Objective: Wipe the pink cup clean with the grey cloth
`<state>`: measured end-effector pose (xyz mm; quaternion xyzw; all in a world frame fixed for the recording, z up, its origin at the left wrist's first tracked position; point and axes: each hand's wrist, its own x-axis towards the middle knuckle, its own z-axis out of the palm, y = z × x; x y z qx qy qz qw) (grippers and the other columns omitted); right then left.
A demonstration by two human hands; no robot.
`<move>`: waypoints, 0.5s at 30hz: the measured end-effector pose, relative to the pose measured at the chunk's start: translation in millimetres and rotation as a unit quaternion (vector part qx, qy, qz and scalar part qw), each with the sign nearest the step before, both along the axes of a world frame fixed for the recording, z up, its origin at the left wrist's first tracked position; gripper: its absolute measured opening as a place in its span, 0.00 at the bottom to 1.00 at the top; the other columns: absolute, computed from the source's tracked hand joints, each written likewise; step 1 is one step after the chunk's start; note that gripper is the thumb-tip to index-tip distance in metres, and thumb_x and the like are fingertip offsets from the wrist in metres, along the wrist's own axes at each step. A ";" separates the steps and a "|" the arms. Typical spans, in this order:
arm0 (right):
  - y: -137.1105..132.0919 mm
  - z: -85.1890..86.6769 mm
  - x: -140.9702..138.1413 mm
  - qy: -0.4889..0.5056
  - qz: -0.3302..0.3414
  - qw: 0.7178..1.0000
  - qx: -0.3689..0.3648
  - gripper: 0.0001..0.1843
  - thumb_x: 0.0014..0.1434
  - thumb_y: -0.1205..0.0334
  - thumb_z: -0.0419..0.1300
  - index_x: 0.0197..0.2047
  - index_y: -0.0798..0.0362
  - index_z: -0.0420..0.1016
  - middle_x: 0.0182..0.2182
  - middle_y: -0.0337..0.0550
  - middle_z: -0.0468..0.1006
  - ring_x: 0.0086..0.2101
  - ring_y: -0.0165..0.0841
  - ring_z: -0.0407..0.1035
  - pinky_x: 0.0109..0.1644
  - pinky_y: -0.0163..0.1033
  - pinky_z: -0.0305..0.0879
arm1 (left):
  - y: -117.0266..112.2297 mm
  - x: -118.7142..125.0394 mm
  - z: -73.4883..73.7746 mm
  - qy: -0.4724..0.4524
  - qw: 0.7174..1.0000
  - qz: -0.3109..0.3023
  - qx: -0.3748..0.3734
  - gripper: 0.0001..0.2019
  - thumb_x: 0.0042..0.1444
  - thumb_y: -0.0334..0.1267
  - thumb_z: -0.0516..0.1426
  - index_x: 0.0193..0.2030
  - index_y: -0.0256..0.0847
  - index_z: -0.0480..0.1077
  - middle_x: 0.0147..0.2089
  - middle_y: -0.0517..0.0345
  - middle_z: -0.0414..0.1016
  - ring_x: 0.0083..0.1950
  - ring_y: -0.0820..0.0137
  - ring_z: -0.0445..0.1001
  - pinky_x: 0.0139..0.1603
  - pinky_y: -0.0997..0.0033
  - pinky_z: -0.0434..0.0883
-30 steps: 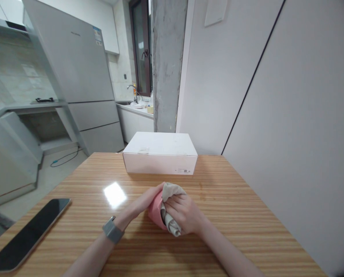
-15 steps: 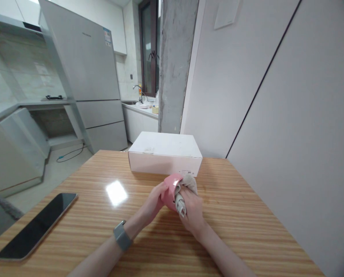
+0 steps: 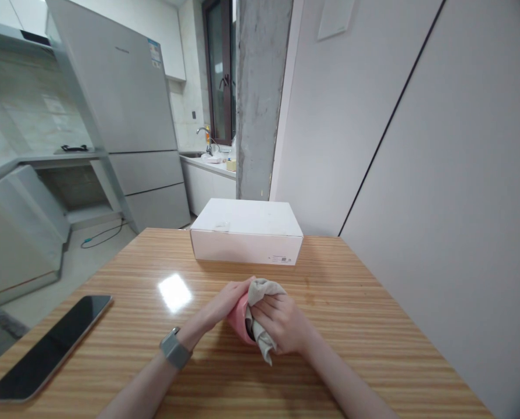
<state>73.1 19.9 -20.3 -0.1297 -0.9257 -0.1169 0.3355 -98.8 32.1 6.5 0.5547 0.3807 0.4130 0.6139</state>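
Observation:
A glossy pink cup is tipped over just above or on the wooden table, its mouth turned to the right. My left hand grips it from the upper left, fingers laid over its top side. Bunched at the cup's mouth is a light grey cloth. My right hand presses this cloth against the rim and opening, with one corner hanging below. The cloth and hands hide most of the cup's inside.
Behind the hands a white box stands on the wooden table. A dark-screened smartphone lies at the left edge. Beyond the table are a fridge and a white wall on the right.
The cup has come lower and a little left, and its mouth has turned further right. The cloth is now spread more over the rim, and my left fingers have shifted to the cup's top.

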 end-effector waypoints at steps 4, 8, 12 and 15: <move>7.4 3.8 3.4 0.016 -0.069 0.989 -0.127 0.21 0.52 0.60 0.51 0.48 0.60 0.70 0.43 0.56 0.76 0.46 0.44 0.70 0.55 0.50 0.63 | 1.4 2.9 -10.6 -0.024 0.998 0.047 -0.023 0.22 0.54 0.54 0.55 0.38 0.36 0.77 0.36 0.53 0.78 0.42 0.62 0.73 0.44 0.67 0.66; 13.6 1.0 -0.1 0.111 -0.144 0.953 -0.242 0.21 0.57 0.67 0.47 0.53 0.57 0.66 0.49 0.54 0.74 0.50 0.40 0.68 0.55 0.46 0.63 | 0.2 8.9 -18.5 -0.095 0.991 0.077 -0.058 0.24 0.51 0.56 0.58 0.46 0.37 0.74 0.40 0.50 0.78 0.39 0.64 0.74 0.35 0.71 0.68; 8.2 -3.7 -6.7 0.190 -0.160 0.929 -0.273 0.19 0.60 0.62 0.44 0.51 0.53 0.67 0.48 0.51 0.75 0.47 0.40 0.69 0.51 0.44 0.65 | -5.2 16.2 -19.9 -0.189 0.978 0.072 -0.050 0.22 0.51 0.50 0.61 0.48 0.37 0.74 0.45 0.48 0.77 0.45 0.62 0.74 0.43 0.68 0.69; -0.4 -1.3 -8.0 0.198 -0.150 0.933 -0.261 0.19 0.61 0.55 0.41 0.43 0.53 0.70 0.39 0.50 0.77 0.39 0.40 0.71 0.43 0.43 0.64 | -7.4 21.0 -21.7 -0.248 0.963 0.069 -0.076 0.20 0.52 0.46 0.60 0.49 0.37 0.73 0.48 0.48 0.76 0.51 0.59 0.72 0.50 0.64 0.67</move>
